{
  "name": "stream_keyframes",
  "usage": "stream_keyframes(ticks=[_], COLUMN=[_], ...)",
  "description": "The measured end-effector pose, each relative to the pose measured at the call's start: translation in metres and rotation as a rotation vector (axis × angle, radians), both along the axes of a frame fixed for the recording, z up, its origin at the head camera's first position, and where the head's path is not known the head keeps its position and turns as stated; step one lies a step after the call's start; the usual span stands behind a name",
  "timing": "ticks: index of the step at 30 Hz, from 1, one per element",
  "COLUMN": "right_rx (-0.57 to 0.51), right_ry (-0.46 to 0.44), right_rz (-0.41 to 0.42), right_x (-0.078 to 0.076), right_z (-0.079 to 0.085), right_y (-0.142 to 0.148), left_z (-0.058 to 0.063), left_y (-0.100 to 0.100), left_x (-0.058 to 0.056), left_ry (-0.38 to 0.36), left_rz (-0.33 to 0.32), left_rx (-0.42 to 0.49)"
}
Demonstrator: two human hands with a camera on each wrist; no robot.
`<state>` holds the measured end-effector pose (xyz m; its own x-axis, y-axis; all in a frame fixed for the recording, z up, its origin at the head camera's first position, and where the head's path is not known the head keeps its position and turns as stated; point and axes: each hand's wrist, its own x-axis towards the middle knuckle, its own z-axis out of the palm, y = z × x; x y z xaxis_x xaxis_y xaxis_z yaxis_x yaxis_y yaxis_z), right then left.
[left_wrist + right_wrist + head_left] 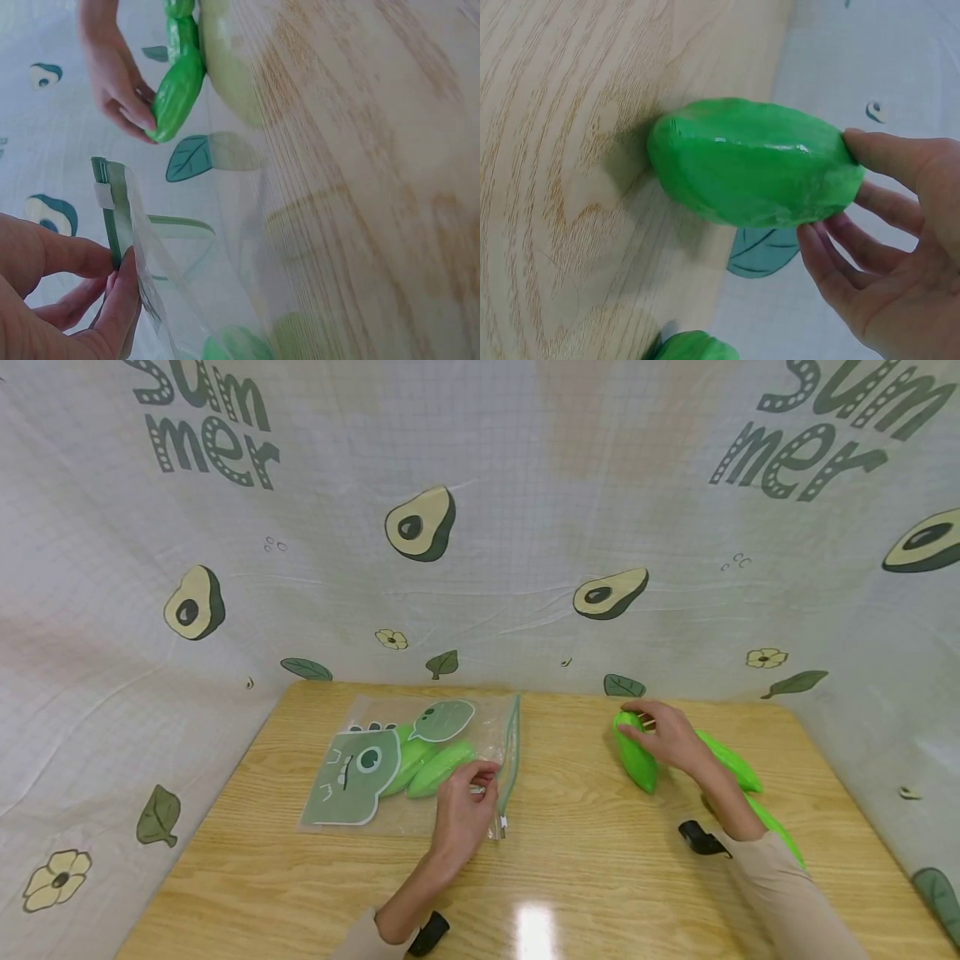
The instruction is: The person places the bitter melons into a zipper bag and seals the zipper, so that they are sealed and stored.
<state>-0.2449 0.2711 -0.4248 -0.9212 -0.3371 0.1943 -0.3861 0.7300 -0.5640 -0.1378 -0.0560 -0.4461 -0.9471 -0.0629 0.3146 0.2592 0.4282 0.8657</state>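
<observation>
1. Pale fabric backdrop (pixel 510 452) printed with avocados, leaves, flowers and "summer" lettering; light wood-grain table (pixel 577 877) in front of it.
2. Right hand (pixel 666 737): thumb and fingertips pinch one end of a glossy green oblong fruit (pixel 637 760), its other end pointing down toward the wood. Whether that end touches the tabletop, cannot tell.
3. Left hand (pixel 467 803): thumb and fingers close together, pinching the mouth edge of a clear zip bag (pixel 491 727) by its green zip strip (pixel 513 752).
4. Bag lies on the left of the table, mouth facing right, dinosaur print (pixel 348 789) on top; at least two bagged green fruits (pixel 441 768) show through.
5. Two loose green fruits (pixel 731 762) lie beside the right forearm, partly hidden by it.
6. Black wrist device (pixel 701 837) near the right sleeve (pixel 780 885).
</observation>
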Motion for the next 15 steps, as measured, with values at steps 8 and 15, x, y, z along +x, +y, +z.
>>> stream_keyframes(ticks=[8, 15], right_rx=[-0.035, -0.066], right_ry=[-0.004, -0.065], right_rz=[-0.015, -0.045], right_x=[0.0036, 0.0063], right_z=[0.0016, 0.0042], right_y=[0.0006, 0.0006], left_z=[-0.0006, -0.0008], left_y=[-0.0001, -0.0005], left_x=[0.0002, 0.0000], left_ry=[0.000, -0.010], left_rz=[-0.008, -0.013], left_rx=[0.001, -0.001])
